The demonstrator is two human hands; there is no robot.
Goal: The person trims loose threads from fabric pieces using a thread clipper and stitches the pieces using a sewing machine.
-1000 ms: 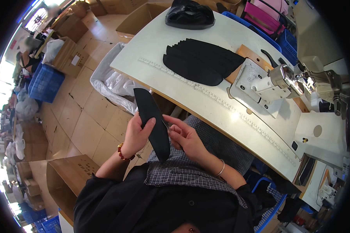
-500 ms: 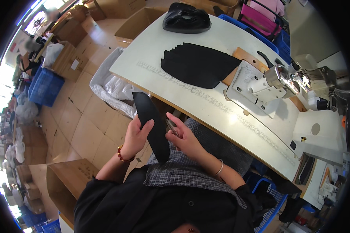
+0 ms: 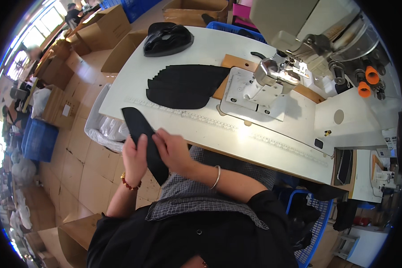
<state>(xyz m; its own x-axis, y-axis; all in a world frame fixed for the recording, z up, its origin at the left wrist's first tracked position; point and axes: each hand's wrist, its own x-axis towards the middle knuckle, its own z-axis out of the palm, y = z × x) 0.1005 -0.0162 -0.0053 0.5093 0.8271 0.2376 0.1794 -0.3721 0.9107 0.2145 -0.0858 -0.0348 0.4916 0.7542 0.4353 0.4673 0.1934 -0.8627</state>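
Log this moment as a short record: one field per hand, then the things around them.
Left hand: grips a long black fabric piece from its left side.
Right hand: holds the same piece from the right.
Table: white; piece held at its near edge.
Stack of black cut pieces: fanned on the table.
Sewing machine: right of the stack.
Blue basket: by the person's right side.

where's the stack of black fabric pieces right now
In the head view, the stack of black fabric pieces lies fanned on the white table, left of the sewing machine, beyond both hands.
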